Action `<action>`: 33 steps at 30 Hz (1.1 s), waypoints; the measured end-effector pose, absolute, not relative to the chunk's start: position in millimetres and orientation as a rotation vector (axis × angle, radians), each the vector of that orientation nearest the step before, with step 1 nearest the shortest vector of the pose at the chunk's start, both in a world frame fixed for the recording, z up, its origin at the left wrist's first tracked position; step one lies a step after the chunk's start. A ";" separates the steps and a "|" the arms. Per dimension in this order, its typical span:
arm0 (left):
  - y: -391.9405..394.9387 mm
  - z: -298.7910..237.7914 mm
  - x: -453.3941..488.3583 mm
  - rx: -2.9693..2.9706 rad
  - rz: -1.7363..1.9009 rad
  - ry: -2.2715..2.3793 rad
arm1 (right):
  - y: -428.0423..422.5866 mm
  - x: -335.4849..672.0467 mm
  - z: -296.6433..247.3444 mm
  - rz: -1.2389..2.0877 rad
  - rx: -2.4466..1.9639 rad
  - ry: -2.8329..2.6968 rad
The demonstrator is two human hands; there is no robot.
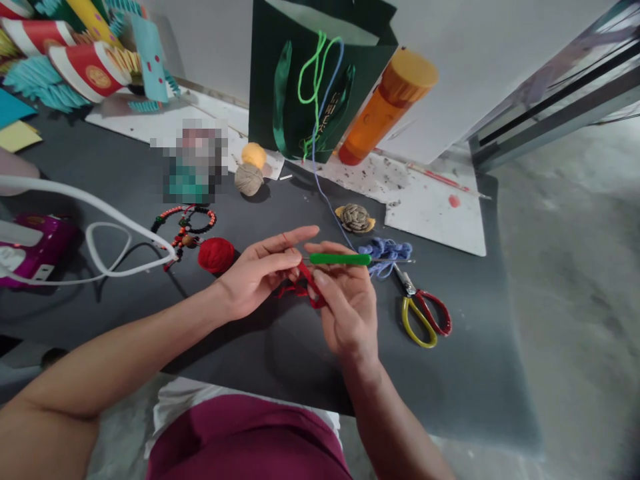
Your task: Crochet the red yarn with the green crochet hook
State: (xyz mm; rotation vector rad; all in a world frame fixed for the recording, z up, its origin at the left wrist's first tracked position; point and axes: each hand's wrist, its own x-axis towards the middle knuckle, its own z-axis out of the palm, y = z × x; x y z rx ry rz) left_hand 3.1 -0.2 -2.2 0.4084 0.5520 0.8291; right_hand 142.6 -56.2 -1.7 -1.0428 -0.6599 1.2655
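Head view: left hand (257, 270) half open, fingers reaching toward the other hand, with a strand of red yarn (306, 283) running in among the fingertips (pinched or merely guided, impossible to tell). Right hand (347, 303) curled closed around a crochet hook (340, 259), its green handle sticking out on the side away from the left hand. Red yarn in a small, loose cluster of loops just below and between both hands. Only a short worked length so far, by the look of it, and a ball of red yarn (216, 255) just beyond the left hand, round and full. Link between that ball and the loops hidden behind the left hand; hook tip hard to make out among the fingers, stitches too small to count. Just past the right hand, a bundle of blue yarn (385, 257) and scissors (425, 320) with yellow and red handles. Beyond the left hand, a beaded bracelet (185, 233). Far ahead of both hands, a pixelated patch (195, 163) concealing whatever stands there.
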 end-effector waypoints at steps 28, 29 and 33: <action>4.7 3.2 -0.3 0.281 0.866 0.535 | -43.2 161.9 -8.3 1.519 -0.793 -0.164; 4.8 2.9 -0.3 0.277 0.863 0.529 | -43.2 162.3 -9.3 1.516 -0.784 -0.169; 5.4 1.4 -1.2 0.276 0.852 0.512 | -42.0 164.7 -12.1 1.522 -0.746 -0.204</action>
